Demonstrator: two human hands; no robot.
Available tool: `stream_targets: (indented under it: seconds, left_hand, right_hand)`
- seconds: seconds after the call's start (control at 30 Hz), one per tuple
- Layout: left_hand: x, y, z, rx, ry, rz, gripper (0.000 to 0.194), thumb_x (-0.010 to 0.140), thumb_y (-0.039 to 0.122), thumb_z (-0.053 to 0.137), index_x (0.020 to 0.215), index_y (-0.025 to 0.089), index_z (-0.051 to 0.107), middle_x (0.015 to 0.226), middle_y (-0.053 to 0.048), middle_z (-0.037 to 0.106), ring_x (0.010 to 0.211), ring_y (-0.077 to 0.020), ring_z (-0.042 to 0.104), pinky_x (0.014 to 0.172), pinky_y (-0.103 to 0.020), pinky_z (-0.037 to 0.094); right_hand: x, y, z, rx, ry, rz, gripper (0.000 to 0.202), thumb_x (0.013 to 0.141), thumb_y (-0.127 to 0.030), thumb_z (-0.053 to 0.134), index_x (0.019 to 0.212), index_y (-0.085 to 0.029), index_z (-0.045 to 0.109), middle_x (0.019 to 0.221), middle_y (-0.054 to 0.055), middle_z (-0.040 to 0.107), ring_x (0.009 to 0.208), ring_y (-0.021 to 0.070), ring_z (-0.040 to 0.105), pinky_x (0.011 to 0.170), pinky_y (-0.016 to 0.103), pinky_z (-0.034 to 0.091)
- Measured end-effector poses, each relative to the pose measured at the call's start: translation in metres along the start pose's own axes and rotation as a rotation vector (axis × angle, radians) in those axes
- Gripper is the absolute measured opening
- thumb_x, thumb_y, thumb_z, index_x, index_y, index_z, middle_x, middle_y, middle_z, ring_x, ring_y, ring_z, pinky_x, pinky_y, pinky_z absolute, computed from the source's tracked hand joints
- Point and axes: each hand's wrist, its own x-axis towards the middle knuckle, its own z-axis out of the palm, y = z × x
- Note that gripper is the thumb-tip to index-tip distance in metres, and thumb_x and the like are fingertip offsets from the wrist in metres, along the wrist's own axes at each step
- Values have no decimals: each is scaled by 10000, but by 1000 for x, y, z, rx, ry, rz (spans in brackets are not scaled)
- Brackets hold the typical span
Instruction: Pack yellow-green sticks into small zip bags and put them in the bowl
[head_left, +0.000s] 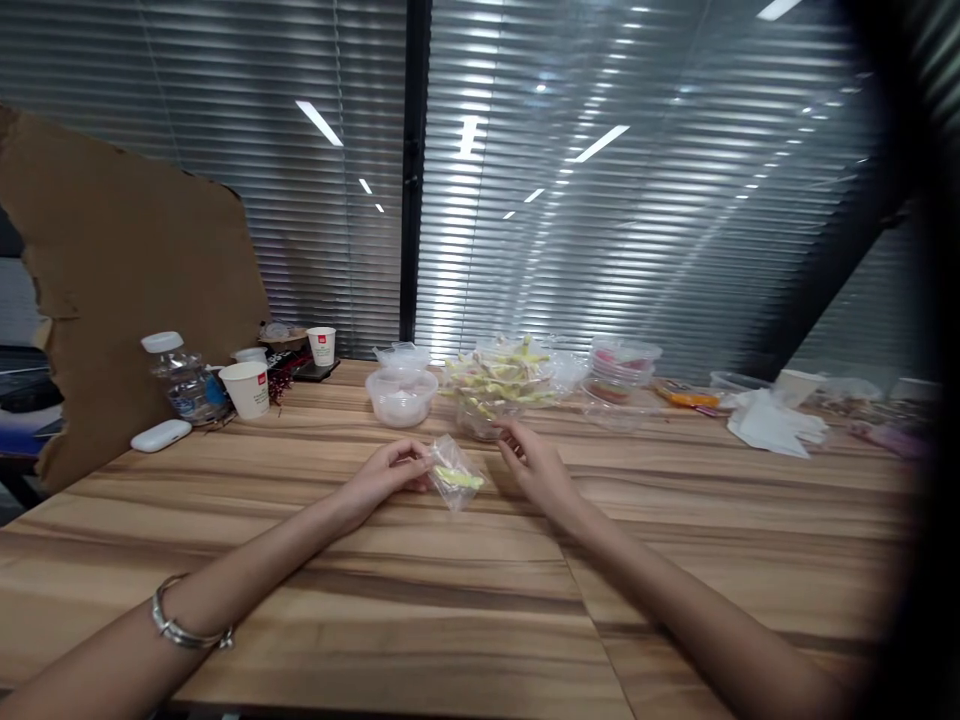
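Note:
Pinched in my left hand point(394, 472) is the left edge of a small clear plastic bag point(456, 474) with a yellow-green piece inside, low over the wooden table. My right hand point(529, 462) is to the right of the bag, its fingers bent and a little apart, near the base of a clear container point(480, 420). Nothing shows between those fingers. A heap of yellow-green pieces in clear wrapping point(502, 375) rises above that container. Left of the heap stands a round translucent tub point(402, 398) with whitish contents.
Paper cups point(246, 390), a clear jar point(184, 380) and a white case point(160, 435) stand at the left by a cardboard sheet point(135, 250). Stacked clear tubs point(621, 362), an orange item point(684, 396) and white gloves point(776, 422) lie right of the heap.

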Motion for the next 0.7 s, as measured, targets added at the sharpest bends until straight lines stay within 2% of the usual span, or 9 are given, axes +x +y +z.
stream_targets:
  seconds: [0.07, 0.13, 0.27, 0.33, 0.53, 0.6, 0.7]
  left_hand:
    - [0, 1, 0, -10, 19, 11, 306, 732, 389, 630, 853, 132, 517, 864, -35, 583, 784, -94, 545, 778, -240, 450]
    - [0, 1, -1, 16, 7, 27, 306, 717, 376, 651, 822, 121, 519, 828, -27, 575, 764, -83, 536, 753, -216, 439]
    - [0, -1, -1, 97, -84, 56, 295, 719, 359, 652, 826, 110, 535, 788, -20, 560, 732, -69, 511, 691, -181, 404]
    - [0, -2, 0, 104, -119, 62, 293, 721, 355, 650, 842, 115, 534, 792, -17, 552, 736, -68, 507, 681, -175, 397]
    - [-4, 2, 4, 49, -18, 72, 417, 714, 334, 662, 1056, 191, 470, 893, -15, 565, 855, -106, 554, 786, -217, 418]
    - [-5, 4, 5, 43, 5, 56, 353, 711, 341, 663, 971, 166, 499, 900, -21, 571, 845, -102, 551, 774, -209, 419]
    - [-6, 5, 4, 55, 11, 35, 297, 702, 347, 670, 828, 125, 518, 888, -33, 586, 827, -95, 542, 758, -198, 417]
  right_hand:
    - [1, 4, -4, -11, -12, 15, 288, 866, -313, 418, 1112, -205, 525, 1057, 28, 562, 953, 132, 512, 812, 240, 388]
    - [0, -3, -3, 74, -61, 54, 287, 878, -353, 400, 1042, -176, 555, 1009, 32, 573, 919, 123, 519, 813, 231, 385]
    - [-11, -35, 11, 302, -299, 128, 401, 878, -464, 368, 884, -125, 582, 819, 38, 569, 759, 100, 504, 696, 202, 382]
    - [-18, -47, 21, 393, -382, 125, 389, 853, -479, 420, 895, -125, 575, 844, 37, 564, 760, 94, 493, 684, 192, 375]
    - [-23, -50, 29, 538, -516, 232, 391, 799, -477, 513, 824, -89, 563, 767, 42, 538, 665, 69, 450, 633, 184, 352]
    - [-21, -49, 28, 631, -525, 245, 380, 793, -459, 530, 880, -91, 572, 831, 53, 550, 708, 73, 469, 662, 185, 366]
    - [-18, -46, 27, 725, -420, 283, 384, 792, -463, 532, 928, -105, 547, 847, 45, 535, 703, 65, 468, 637, 178, 375]
